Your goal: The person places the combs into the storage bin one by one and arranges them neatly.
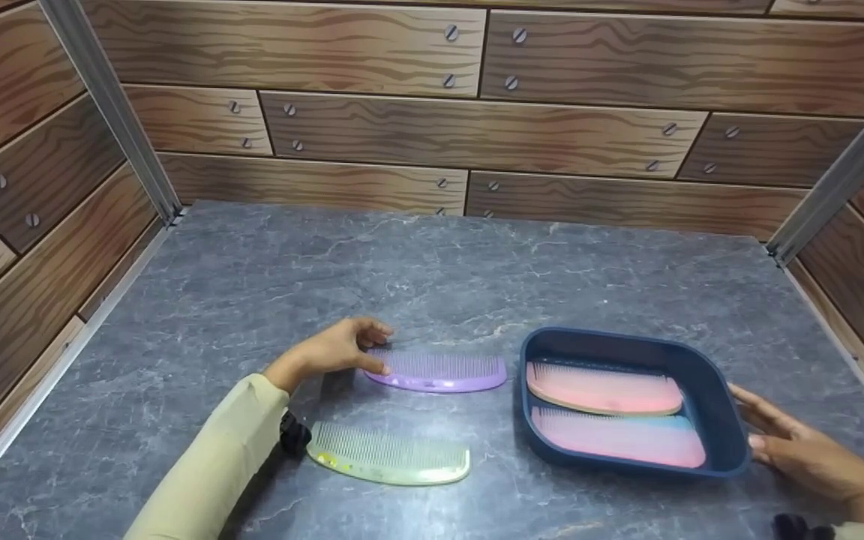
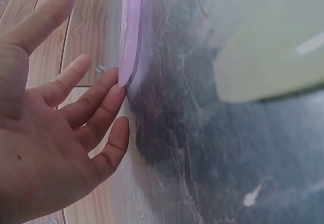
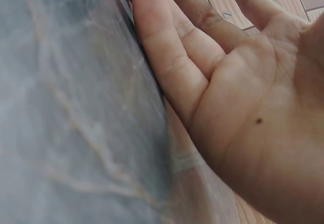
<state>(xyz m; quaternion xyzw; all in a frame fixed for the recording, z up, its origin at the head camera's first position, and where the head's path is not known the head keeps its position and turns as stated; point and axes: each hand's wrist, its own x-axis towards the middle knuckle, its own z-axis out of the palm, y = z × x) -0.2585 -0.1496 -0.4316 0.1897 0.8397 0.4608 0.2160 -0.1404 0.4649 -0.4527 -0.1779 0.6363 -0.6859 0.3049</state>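
Observation:
A purple comb [image 1: 439, 375] lies on the table, teeth facing the back. My left hand [image 1: 329, 349] is at its left end, thumb and fingers spread; in the left wrist view the fingertips [image 2: 120, 80] appear to touch the comb's tip. Nearer to me lies a pale green comb [image 1: 391, 459] with yellow specks. On the right stands a dark blue tray [image 1: 715, 409] holding a pink comb [image 1: 612, 391] and, in front of it, a pink comb with a blue patch [image 1: 619, 439]. Loosely extended, my right hand [image 1: 814, 454] rests against the tray's right side, its fingertips partly hidden behind the rim.
The grey marbled tabletop [image 1: 312, 270] runs back to a wall with a wood-plank pattern [image 1: 372, 127]. Metal posts [image 1: 113, 105] stand at both back corners. The tray's raised walls surround its two combs, and the purple comb's right end is close to the tray.

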